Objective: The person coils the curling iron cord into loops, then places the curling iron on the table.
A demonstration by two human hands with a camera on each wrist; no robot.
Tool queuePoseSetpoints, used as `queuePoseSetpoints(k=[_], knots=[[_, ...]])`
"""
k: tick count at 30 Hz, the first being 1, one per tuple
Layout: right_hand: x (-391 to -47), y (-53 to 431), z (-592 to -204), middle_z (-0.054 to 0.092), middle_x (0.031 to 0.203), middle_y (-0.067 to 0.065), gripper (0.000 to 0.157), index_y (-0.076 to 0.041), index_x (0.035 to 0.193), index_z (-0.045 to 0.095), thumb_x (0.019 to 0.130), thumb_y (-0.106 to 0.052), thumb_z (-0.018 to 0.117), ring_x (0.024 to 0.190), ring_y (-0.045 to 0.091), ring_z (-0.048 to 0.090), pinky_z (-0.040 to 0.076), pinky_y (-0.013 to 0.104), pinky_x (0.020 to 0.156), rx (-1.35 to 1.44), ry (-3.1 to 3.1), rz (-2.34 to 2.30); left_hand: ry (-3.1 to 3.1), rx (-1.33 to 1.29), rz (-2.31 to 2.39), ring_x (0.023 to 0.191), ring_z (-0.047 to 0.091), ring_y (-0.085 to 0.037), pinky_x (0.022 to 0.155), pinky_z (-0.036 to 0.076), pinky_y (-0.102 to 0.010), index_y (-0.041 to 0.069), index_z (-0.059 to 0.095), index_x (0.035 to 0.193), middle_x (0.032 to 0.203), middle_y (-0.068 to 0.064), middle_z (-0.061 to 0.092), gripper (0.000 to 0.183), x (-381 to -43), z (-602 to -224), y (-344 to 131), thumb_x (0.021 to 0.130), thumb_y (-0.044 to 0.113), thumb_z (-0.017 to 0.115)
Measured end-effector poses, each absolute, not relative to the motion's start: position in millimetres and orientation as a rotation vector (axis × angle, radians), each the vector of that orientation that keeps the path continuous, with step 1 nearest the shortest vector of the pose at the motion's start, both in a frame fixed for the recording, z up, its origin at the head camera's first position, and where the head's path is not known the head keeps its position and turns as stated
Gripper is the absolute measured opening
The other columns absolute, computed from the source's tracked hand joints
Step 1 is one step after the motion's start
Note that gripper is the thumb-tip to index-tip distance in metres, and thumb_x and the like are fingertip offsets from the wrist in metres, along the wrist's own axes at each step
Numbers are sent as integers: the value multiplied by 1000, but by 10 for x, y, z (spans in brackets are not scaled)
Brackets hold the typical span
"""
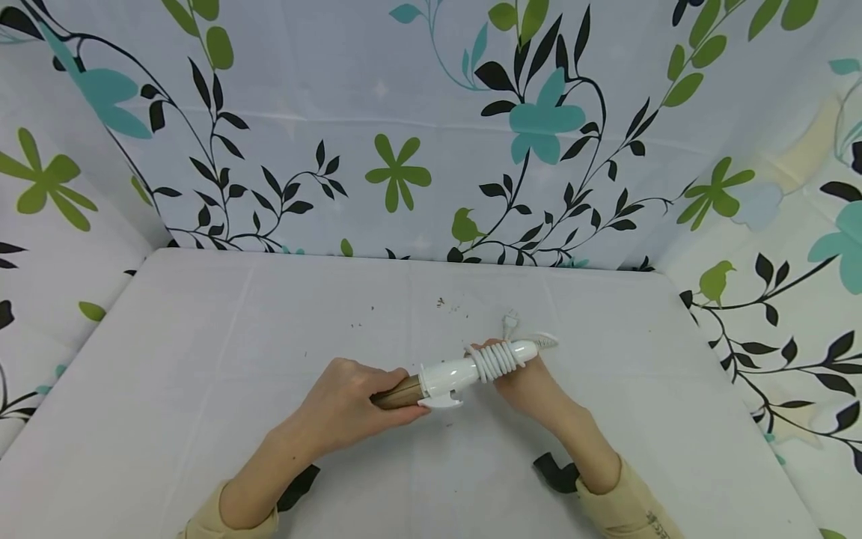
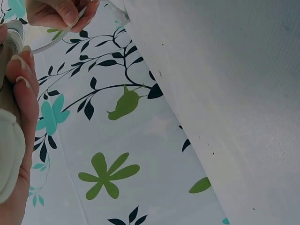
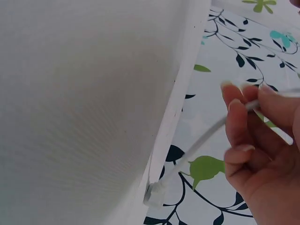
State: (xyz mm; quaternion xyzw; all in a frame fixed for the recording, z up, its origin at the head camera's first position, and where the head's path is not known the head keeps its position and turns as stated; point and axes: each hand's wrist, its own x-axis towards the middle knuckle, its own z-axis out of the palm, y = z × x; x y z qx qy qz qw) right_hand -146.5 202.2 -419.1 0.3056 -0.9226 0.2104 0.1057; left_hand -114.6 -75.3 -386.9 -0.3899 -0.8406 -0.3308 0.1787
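A white hair iron (image 1: pixel 450 376) with a brown barrel is held tilted above the table, its handle toward the right. The left hand (image 1: pixel 350 400) grips the brown barrel (image 1: pixel 402 393), also seen at the left edge of the left wrist view. White cord (image 1: pixel 494 362) is wound in several turns round the handle. Behind the handle and partly hidden by it, the right hand (image 1: pixel 528 385) pinches the cord's loose part between thumb and fingers, as the right wrist view shows. The plug (image 3: pixel 154 193) hangs at the cord's free end.
The white table (image 1: pixel 202 374) carries small dark crumbs (image 1: pixel 441 302) near its middle. A cloth (image 1: pixel 337 150) patterned with leaves and flowers rises behind and at both sides. Dark straps (image 1: pixel 557 473) show by both wrists.
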Motion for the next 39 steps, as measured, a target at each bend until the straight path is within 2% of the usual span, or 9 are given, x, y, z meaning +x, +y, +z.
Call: queuePoseSetpoints(k=[4, 9, 13, 18, 25, 30, 35, 39], knots=[[-1448, 2007, -4193, 67, 96, 5, 24, -1, 112, 66, 89, 0, 72, 93, 19, 66, 55, 36, 82, 901, -2784, 708, -2371, -1048, -861, 47, 28, 8, 45, 23, -8, 16, 66, 73, 51, 13, 50, 28, -1150, -3865, -761, 70, 30, 91], [-1491, 1967, -4178, 72, 90, 2, 10, -3, 100, 74, 92, -5, 71, 78, 9, 66, 54, 24, 68, 893, -2794, 863, -2379, -913, -777, 46, 27, 6, 44, 21, -9, 15, 66, 71, 50, 12, 50, 30, -1154, -3866, -770, 69, 31, 92], [-1515, 1974, -4176, 71, 84, 1, 11, -2, 101, 75, 91, -5, 71, 69, 4, 58, 48, 19, 59, 907, -2758, 858, -2427, -825, -761, 45, 31, 5, 44, 22, -10, 13, 69, 73, 53, 10, 56, 29, -1145, -3856, -774, 71, 32, 91], [-1532, 2012, -4176, 72, 89, 1, 18, -2, 107, 74, 89, -2, 73, 66, 5, 51, 45, 19, 58, 839, -2715, 806, -2508, -662, -781, 45, 38, 2, 43, 27, -14, 8, 77, 84, 61, 3, 67, 32, -1135, -3818, -794, 72, 35, 90], [-1550, 2041, -4184, 72, 87, 4, 17, 0, 105, 74, 89, 0, 72, 64, 5, 51, 45, 19, 56, 793, -2673, 829, -2563, -486, -807, 44, 34, -1, 42, 27, -20, 6, 77, 84, 54, 2, 60, 32, -1157, -3769, -848, 76, 36, 87], [-1554, 2039, -4139, 67, 80, -1, 12, -4, 102, 75, 91, -7, 73, 63, 4, 54, 47, 21, 54, 671, -2557, 896, -2597, -384, -850, 45, 38, -5, 41, 29, -22, 3, 78, 91, 59, -2, 63, 37, -1164, -3747, -867, 77, 36, 87], [-1549, 2024, -4105, 68, 85, -2, 8, -6, 96, 77, 90, -12, 75, 65, 5, 56, 48, 23, 55, 609, -2444, 872, -2633, -344, -877, 46, 40, -7, 42, 30, -23, 2, 78, 94, 61, -3, 64, 40, -1161, -3720, -867, 79, 39, 85], [-1546, 2013, -4111, 68, 87, 1, 9, -5, 92, 78, 84, -9, 80, 67, 7, 55, 48, 23, 55, 671, -2397, 866, -2640, -314, -898, 44, 39, -7, 42, 31, -23, 5, 76, 86, 55, 1, 56, 38, -1160, -3697, -891, 80, 41, 83]])
